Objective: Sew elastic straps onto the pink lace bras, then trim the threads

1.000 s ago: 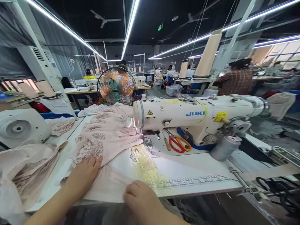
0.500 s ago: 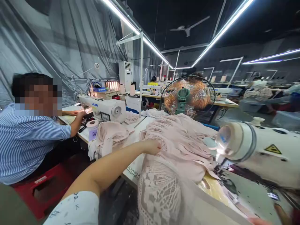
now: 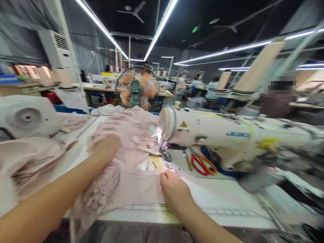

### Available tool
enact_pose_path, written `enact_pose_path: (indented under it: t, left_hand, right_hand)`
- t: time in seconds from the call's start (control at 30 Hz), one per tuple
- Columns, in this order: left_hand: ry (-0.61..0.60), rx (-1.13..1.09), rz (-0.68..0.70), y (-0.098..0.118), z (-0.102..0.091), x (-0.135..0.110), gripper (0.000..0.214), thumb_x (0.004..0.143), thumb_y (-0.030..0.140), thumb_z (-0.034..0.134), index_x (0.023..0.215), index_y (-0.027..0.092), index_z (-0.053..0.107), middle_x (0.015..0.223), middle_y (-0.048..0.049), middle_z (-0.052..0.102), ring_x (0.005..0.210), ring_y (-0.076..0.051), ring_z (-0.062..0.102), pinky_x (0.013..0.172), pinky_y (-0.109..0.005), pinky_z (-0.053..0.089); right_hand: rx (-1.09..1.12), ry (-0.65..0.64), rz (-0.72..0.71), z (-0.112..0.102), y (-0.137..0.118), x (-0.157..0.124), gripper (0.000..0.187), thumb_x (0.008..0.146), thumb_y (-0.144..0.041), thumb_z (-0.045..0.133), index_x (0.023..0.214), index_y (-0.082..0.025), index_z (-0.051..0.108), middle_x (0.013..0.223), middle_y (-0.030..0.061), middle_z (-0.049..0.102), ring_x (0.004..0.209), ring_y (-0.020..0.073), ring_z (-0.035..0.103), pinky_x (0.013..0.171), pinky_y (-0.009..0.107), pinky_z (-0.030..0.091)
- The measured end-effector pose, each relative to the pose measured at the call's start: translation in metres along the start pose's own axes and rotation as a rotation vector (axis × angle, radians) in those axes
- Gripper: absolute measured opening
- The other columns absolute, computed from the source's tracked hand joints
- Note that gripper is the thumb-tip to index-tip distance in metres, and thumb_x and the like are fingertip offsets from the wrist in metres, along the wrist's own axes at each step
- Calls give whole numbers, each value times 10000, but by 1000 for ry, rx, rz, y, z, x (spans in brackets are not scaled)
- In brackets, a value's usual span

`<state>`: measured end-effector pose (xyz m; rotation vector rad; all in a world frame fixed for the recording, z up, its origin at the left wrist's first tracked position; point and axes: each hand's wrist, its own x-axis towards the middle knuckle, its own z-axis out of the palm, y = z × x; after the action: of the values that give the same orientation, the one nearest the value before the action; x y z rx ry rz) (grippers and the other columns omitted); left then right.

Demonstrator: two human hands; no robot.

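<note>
A pale pink lace garment (image 3: 134, 162) lies spread over the sewing table, with its lacy part hanging over the front edge. My left hand (image 3: 107, 146) is closed on gathered cloth at the left of the garment; motion blurs its fingers. Below the machine's needle area, my right hand (image 3: 174, 187) pinches the garment's right edge, thumb on top. The white sewing machine (image 3: 207, 128) stands to the right, its lamp lit near the needle. Part of the cloth reaches up to the presser foot, where small details are unclear.
Scissors with red and orange handles (image 3: 202, 164) lie on the machine bed. More pink cloth (image 3: 32, 162) and another machine (image 3: 27, 116) are at the left. A large fan (image 3: 136, 87) stands behind the table. Thread cones (image 3: 259, 67) rise at the right. A ruler marking (image 3: 227, 211) runs along the front edge.
My view has swung right, so the neighbouring person is out of sight and the whole machine shows. My right hand has come fully into view, pinching the cloth's edge. The left stays on the garment.
</note>
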<state>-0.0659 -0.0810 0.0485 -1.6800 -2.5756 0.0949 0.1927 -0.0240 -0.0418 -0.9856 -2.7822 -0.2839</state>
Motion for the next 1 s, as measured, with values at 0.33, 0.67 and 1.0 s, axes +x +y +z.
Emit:
enact_pose_path:
  t: [0.33,0.67,1.0]
  left_hand:
    - [-15,-145,379,108,34,48,145,833,181,538,946,176,628,1067,-97,661,1024,-243,624,832,-305,467]
    - [-16,-243,171,111,33,102,233,870,305,476,944,168,651,925,-118,703,865,-259,667,722,-353,497]
    - [-32,-363,725,91,58,9,431,919,316,382,1299,158,509,1384,-117,532,1249,-231,512,1041,-374,425]
  right_hand:
    - [182,124,-271,23,5,15,335,925,-274,503,1220,-123,555,1314,149,553,1203,308,501,985,458,465]
    - [417,-11,-283,19,21,35,402,941,-321,460,1305,-157,507,1422,94,464,1321,283,381,1099,482,325]
    - [470,104,-309,17,23,35,265,912,-220,482,1141,-137,586,1199,124,615,1189,258,505,1043,446,398]
